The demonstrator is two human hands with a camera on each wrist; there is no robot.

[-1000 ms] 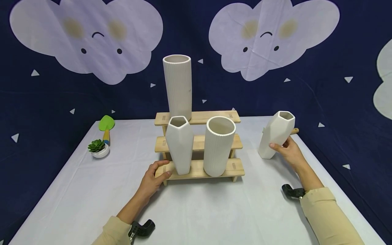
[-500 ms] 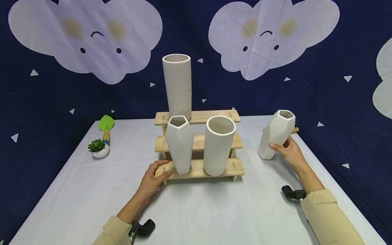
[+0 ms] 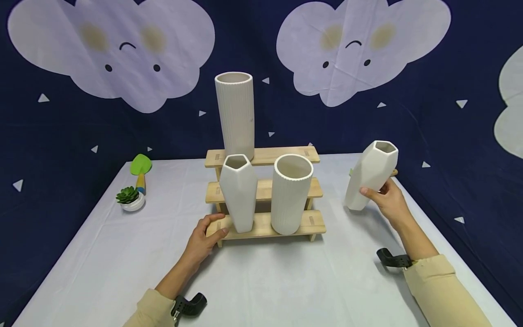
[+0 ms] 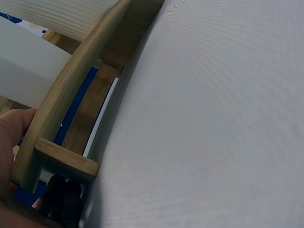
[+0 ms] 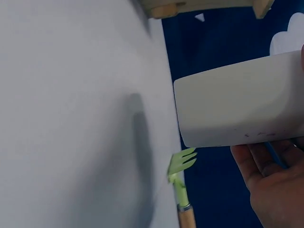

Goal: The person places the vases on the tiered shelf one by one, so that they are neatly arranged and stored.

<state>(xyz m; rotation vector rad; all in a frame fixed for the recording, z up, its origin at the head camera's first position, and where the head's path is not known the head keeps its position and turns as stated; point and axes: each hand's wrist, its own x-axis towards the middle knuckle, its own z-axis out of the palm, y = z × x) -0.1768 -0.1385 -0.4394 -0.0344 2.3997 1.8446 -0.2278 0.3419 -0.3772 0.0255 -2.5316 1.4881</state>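
Note:
My right hand (image 3: 388, 200) grips a white faceted vase (image 3: 371, 175) at the table's right side, tilted and lifted just off the cloth; the right wrist view shows the vase's base (image 5: 237, 114) clear of the surface. My left hand (image 3: 204, 236) holds the left end of the bottom step of a three-step wooden rack (image 3: 286, 156), seen close up in the left wrist view as a wooden edge (image 4: 61, 123). On the rack stand another faceted vase (image 3: 239, 193), a wide ribbed cylinder vase (image 3: 291, 195) and a tall ribbed vase (image 3: 235, 113).
A small potted succulent (image 3: 128, 197) and a green trowel (image 3: 140, 169) lie at the table's far left. A green garden fork (image 5: 183, 178) lies behind the lifted vase near the right edge. The white tablecloth (image 3: 265, 281) ends against a dark blue backdrop.
My right hand has raised the faceted vase slightly, up off the table. The left hand and rack have stayed put.

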